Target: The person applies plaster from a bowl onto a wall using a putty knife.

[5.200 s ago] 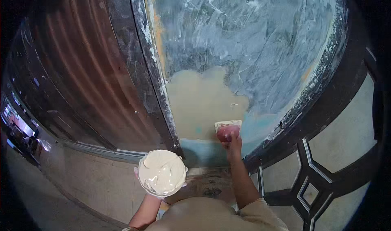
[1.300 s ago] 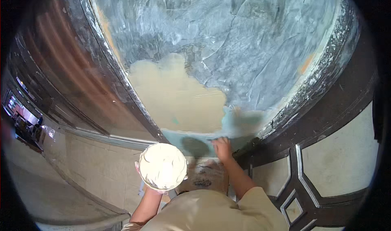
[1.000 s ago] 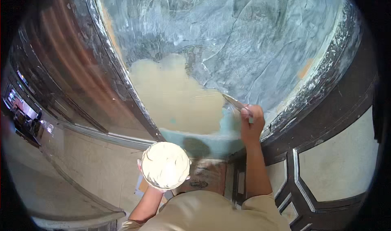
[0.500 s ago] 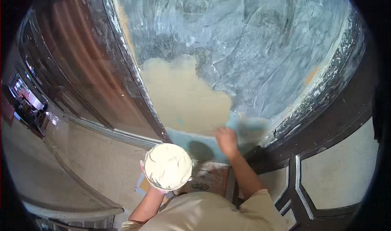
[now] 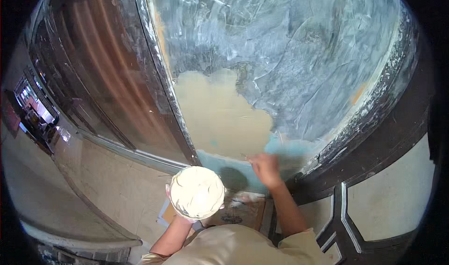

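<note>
Near, left of the middle, the left hand [image 5: 185, 220] spreads beneath a bowl [image 5: 193, 217] full of cream paste [image 5: 197, 192], cradling it with fingertips showing at both sides. Slightly farther right, the right hand [image 5: 265, 167] is curled closed on a scraper [image 5: 246, 158], seen only as a thin edge. Just beyond, a beige patch [image 5: 220, 115] covers part of the blue-grey wall [image 5: 318, 54].

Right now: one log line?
left hand: holds round container of cream paste | right hand: near beige patch, grip unclear | wall: blue-grey above
</note>
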The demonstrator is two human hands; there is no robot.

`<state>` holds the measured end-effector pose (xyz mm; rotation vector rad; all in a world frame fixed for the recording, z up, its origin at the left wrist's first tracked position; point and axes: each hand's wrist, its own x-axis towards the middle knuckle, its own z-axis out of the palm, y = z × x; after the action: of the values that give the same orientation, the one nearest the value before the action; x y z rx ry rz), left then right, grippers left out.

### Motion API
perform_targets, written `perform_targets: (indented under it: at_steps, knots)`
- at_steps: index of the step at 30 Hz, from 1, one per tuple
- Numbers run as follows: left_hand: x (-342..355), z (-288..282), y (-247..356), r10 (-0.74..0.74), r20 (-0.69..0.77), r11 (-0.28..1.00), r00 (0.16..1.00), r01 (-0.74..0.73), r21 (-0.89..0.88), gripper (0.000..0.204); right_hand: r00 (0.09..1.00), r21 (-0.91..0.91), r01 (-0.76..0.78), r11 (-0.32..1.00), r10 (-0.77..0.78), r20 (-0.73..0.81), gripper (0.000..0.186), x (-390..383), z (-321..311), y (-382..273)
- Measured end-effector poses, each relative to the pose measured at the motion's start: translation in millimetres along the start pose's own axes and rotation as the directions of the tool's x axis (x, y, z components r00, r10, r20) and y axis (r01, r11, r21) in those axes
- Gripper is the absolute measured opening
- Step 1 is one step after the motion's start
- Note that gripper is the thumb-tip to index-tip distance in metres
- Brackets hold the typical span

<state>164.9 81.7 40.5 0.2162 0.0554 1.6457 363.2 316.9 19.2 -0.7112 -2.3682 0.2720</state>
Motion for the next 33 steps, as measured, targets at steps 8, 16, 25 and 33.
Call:
perform_targets:
  at_steps: [8,16,25,33]
  knots:
    - [-4.1,31.9,4.3,-0.016,0.047,0.972,0.999,0.027,-0.235,0.112,0.992,-0.341,0.116,0.933,-0.126,-0.006,0.016,22.9,2.2,13.3]
    - [-12.9,12.8,33.1,0.076,-0.007,0.997,0.997,-0.076,0.015,0.102,0.791,-0.312,0.005,0.950,-0.194,-0.580,0.016,144.4,-160.9,-96.1]
    - [-20.7,5.6,81.3,-0.041,0.094,0.992,0.995,0.029,0.126,0.105,0.958,-0.483,0.263,0.835,-0.167,0.233,0.015,75.1,8.7,-46.2]
    - [-37.3,-5.4,112.2,0.063,0.022,0.997,0.998,-0.062,-0.034,0.113,0.882,-0.531,-0.037,0.846,-0.222,-0.416,0.015,203.0,-133.3,-143.8]
